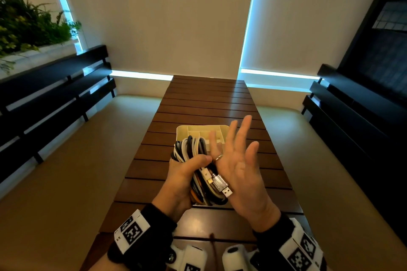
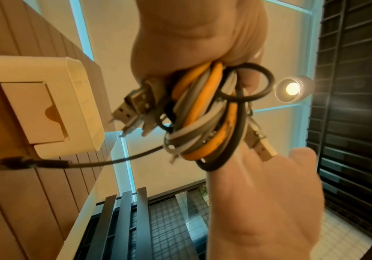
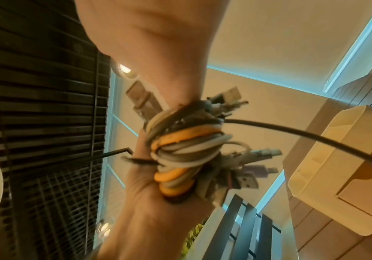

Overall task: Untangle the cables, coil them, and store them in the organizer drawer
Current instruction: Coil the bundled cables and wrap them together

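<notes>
My left hand (image 1: 187,167) grips a tangled bundle of white, grey, black and orange cables (image 1: 193,149) just above the cream organizer tray (image 1: 202,129) on the table. My right hand (image 1: 237,156) is open beside the bundle, fingers spread and palm toward it. A silver USB plug (image 1: 226,191) sticks out against that palm. In the left wrist view the cables (image 2: 202,114) hang from the left hand (image 2: 194,35), and one black cable (image 2: 91,163) trails down to the table beside the organizer (image 2: 47,105). The right wrist view shows the bundle (image 3: 185,149) beside the organizer (image 3: 336,167).
A long slatted wooden table (image 1: 209,99) runs away from me, with the tray near its front. Dark slatted benches stand to the left (image 1: 55,94) and right (image 1: 352,105). Plants (image 1: 26,24) sit at the far left. Window blinds lie behind the table.
</notes>
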`<state>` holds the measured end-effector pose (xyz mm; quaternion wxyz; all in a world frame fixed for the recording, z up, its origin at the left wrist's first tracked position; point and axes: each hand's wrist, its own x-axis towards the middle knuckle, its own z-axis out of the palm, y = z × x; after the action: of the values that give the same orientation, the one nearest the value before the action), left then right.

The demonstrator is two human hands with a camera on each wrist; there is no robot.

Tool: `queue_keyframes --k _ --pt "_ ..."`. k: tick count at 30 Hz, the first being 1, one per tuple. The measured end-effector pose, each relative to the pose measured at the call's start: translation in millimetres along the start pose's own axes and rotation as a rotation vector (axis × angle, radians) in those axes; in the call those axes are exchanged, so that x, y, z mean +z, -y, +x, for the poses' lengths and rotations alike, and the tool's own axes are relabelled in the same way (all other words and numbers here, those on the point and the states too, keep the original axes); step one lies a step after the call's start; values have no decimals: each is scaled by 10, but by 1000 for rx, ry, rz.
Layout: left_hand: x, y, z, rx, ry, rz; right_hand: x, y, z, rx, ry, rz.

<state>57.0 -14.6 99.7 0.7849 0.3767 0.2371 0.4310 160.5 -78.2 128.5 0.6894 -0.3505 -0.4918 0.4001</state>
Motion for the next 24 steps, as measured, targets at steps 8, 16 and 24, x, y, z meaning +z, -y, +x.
queue_keyframes --k 8,16,24 --pt "-124 -186 -53 -103 144 -124 -569 -406 -139 340 316 -375" --pt "-143 -182 -74 -165 127 -268 -815 -423 -183 454 293 -137" --pt "9 -48 -80 -227 174 -442 -329 -740 53 -2 -294 -382"
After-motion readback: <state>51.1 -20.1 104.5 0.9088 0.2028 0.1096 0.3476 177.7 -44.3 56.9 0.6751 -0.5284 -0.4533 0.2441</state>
